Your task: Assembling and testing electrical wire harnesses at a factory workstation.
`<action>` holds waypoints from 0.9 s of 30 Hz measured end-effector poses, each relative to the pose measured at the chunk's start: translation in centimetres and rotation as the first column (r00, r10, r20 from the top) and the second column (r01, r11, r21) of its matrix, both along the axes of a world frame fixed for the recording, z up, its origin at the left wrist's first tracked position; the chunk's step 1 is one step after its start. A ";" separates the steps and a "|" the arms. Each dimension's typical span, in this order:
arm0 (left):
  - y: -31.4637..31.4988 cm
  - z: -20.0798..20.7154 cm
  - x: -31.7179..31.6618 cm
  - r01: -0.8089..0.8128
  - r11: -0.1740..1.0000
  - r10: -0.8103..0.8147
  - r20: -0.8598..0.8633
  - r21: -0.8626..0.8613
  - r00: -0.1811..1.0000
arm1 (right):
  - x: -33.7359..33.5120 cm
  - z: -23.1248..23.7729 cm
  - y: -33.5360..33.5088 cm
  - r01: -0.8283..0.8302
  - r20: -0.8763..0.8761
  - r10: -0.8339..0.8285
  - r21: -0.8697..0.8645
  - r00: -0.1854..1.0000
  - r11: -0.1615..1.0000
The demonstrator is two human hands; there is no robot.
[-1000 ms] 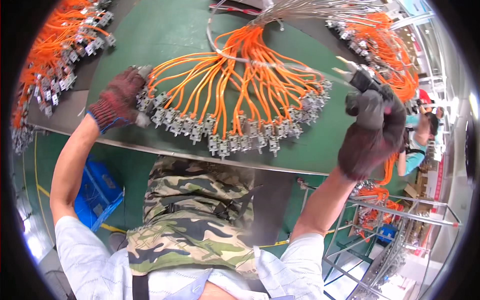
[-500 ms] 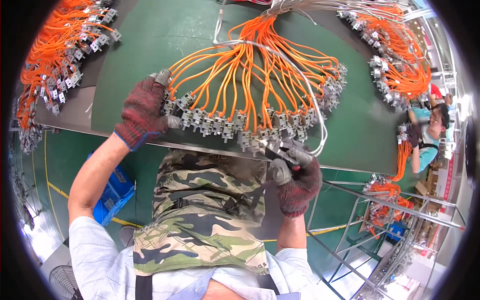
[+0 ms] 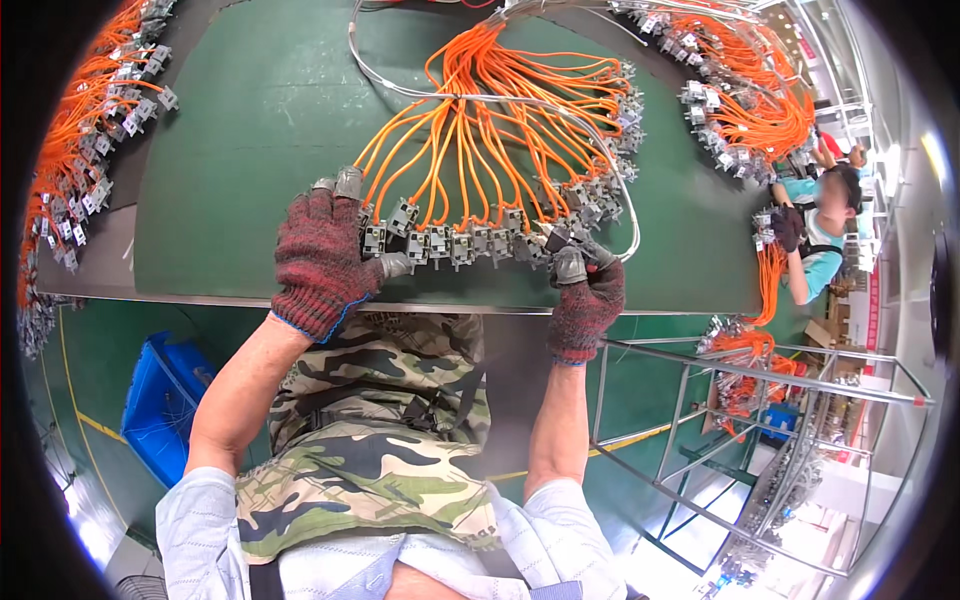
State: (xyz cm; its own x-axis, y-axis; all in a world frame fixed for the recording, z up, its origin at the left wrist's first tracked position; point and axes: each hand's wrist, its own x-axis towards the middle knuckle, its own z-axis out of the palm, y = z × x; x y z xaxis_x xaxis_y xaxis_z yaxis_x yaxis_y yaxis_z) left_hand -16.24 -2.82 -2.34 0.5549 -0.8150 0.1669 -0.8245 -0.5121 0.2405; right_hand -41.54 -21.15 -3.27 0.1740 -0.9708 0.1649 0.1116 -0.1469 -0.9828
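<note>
A row of small grey connectors (image 3: 461,245) on orange cables (image 3: 475,150) fans out across the green tabletop near its front edge. My left hand (image 3: 325,250), in a dark red and grey knitted glove with grey-taped fingertips, rests at the row's left end. Its fingers are stretched out and the thumb stands apart, with the end connectors between them. My right hand (image 3: 588,300), gloved alike, is closed near the row's right part. Its fingers pinch a small dark pliers-like tool (image 3: 558,239), mostly hidden, against the connectors.
A white cable (image 3: 628,210) loops over the bundle. More orange cable bundles hang at the left (image 3: 90,130) and lie at the right (image 3: 760,110). A metal frame (image 3: 640,345) stands below right, a blue bin (image 3: 165,400) at left. A co-worker (image 3: 825,215) handles cables at far right.
My left hand has moved right and down against the row's end, its fingers more together. My right hand has come up among the connectors with the tool, now less visible. The whole view has shifted.
</note>
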 end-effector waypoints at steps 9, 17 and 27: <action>0.0 -1.3 0.1 0.010 1.000 -0.010 0.058 0.008 0.998 | 0.7 0.8 -0.9 -0.068 -0.002 0.068 0.078 0.998 0.995; -0.1 -1.3 0.1 0.036 0.999 -0.033 0.079 -0.041 0.996 | 0.4 0.3 -2.0 -0.123 -0.152 0.120 -0.011 0.981 0.992; -0.4 -1.3 0.1 0.013 1.000 -0.012 0.077 -0.022 0.997 | -0.8 0.7 0.7 -0.066 -0.117 0.072 0.056 0.991 0.996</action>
State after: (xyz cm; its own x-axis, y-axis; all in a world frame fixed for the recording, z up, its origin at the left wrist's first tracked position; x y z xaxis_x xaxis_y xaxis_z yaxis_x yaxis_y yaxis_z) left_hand -16.16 -3.21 -3.62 0.5296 -0.8174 0.2268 -0.8473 -0.4971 0.1870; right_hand -42.36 -20.49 -2.55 0.2560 -0.9626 0.0883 0.0015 -0.0909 -0.9959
